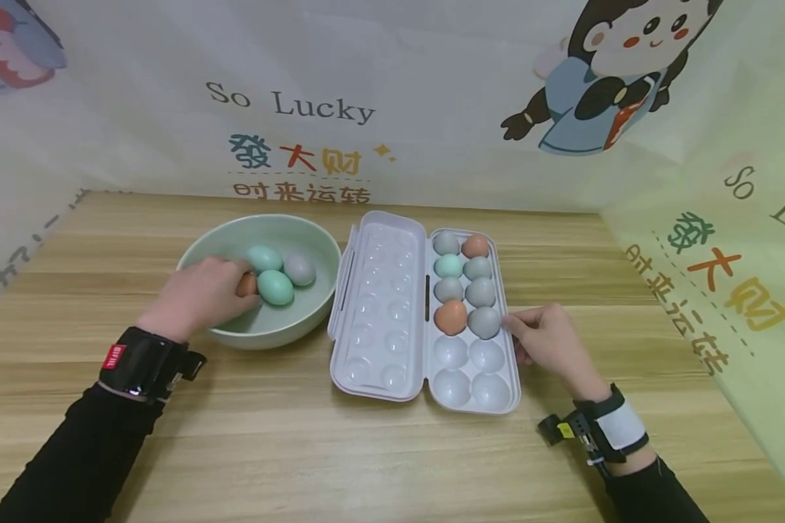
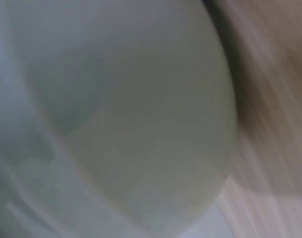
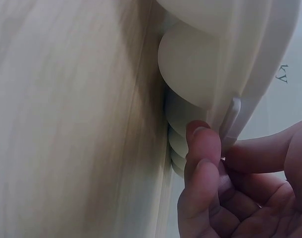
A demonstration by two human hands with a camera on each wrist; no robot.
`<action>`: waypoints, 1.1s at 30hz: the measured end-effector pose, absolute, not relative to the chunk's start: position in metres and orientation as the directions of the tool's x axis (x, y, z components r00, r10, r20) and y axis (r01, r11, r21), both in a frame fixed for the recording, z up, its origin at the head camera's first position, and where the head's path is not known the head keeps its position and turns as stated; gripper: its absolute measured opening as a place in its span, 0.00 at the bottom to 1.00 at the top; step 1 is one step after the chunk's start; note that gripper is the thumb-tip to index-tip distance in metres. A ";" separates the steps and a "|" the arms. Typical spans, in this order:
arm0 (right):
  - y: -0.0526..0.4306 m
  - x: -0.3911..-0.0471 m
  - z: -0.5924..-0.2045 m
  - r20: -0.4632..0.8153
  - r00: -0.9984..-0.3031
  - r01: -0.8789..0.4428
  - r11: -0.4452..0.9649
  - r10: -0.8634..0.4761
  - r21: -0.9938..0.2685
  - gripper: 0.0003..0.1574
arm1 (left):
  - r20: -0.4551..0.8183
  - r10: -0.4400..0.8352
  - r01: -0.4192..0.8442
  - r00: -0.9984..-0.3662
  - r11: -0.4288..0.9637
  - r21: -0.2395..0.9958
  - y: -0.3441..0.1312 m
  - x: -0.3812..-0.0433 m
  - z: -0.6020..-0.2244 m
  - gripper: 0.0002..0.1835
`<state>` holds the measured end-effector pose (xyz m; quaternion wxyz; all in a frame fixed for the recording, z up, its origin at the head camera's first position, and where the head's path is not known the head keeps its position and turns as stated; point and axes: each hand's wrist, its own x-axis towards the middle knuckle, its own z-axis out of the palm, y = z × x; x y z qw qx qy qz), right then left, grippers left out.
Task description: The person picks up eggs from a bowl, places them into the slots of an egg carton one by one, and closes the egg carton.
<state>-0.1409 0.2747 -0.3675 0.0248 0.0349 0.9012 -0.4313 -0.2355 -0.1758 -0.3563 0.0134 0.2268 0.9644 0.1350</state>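
Note:
Inside the pale green bowl (image 1: 307, 319), my left hand (image 1: 199, 294) pinches a brown egg (image 1: 246, 284) with its fingertips. Two teal eggs (image 1: 275, 288) and a grey egg (image 1: 299, 269) lie right beside it. To the right, a white plastic egg carton (image 1: 440, 396) lies with its lid (image 1: 382, 305) folded back towards the bowl. Grey, brown and teal eggs sit in its far rows, among them a brown one (image 1: 451, 317) and a grey one (image 1: 484, 322). My right hand (image 1: 546, 341) grips the carton's right rim between thumb and fingers, seen closely in the right wrist view.
Everything stands on a wood-grain table (image 1: 235, 436). A printed cloth (image 1: 432, 145) with cartoon figures and lettering hangs as a wall along the back and both sides. The bowl's curved outer wall (image 2: 156, 124) fills most of the left wrist view.

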 end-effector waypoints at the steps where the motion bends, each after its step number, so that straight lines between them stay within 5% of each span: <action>1: 0.275 -0.141 -0.368 -0.074 -0.996 0.083 0.627 0.041 -0.775 0.14 | 0.042 0.440 0.434 -0.897 0.860 0.268 -0.175 -0.235 -0.357 0.17; 17: 0.275 -0.141 -0.367 -0.084 -0.995 0.098 0.642 0.051 -0.761 0.14 | 0.117 0.415 0.431 -0.902 0.864 0.260 -0.172 -0.235 -0.355 0.12; 25: 0.275 -0.141 -0.367 -0.091 -0.994 0.107 0.635 0.058 -0.765 0.14 | 0.083 0.399 0.403 -0.913 0.858 0.318 -0.176 -0.233 -0.347 0.19; 33: 0.276 -0.141 -0.367 -0.098 -0.993 0.114 0.637 0.060 -0.762 0.14 | 0.053 0.419 0.410 -0.907 0.843 0.349 -0.180 -0.231 -0.339 0.11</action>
